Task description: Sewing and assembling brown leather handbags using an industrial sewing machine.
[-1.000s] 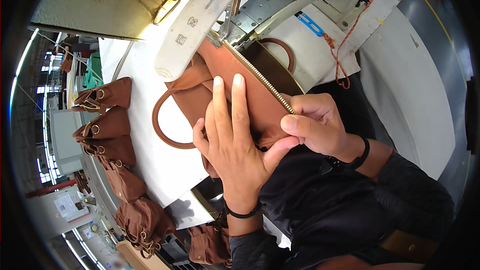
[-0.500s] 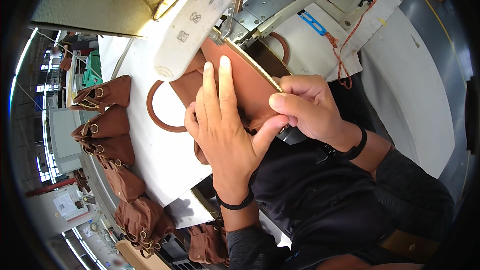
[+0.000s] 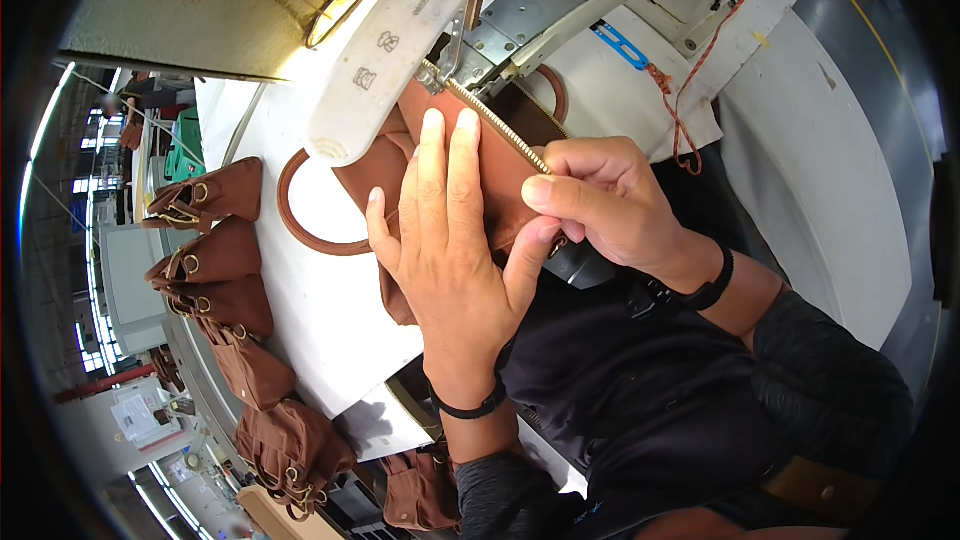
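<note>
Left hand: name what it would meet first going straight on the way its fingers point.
Sliding along the brown panel, the left hand would probably meet the metal presser foot first; the white cover looks higher, though depth is unclear.

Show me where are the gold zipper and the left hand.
Gold zipper [image 3: 498, 125]: head view, midway along its visible teeth.
Left hand [image 3: 449, 265]: head view, on the back of the hand.

Under your left hand [image 3: 447, 230], the brown bag [image 3: 507, 172] looks like smooth, matt leather; the zip [image 3: 497, 125] at your right hand [image 3: 605, 205] has shiny metal teeth. Beyond both hands, the long plate [image 3: 560, 2] is smooth, glossy metal.
</note>
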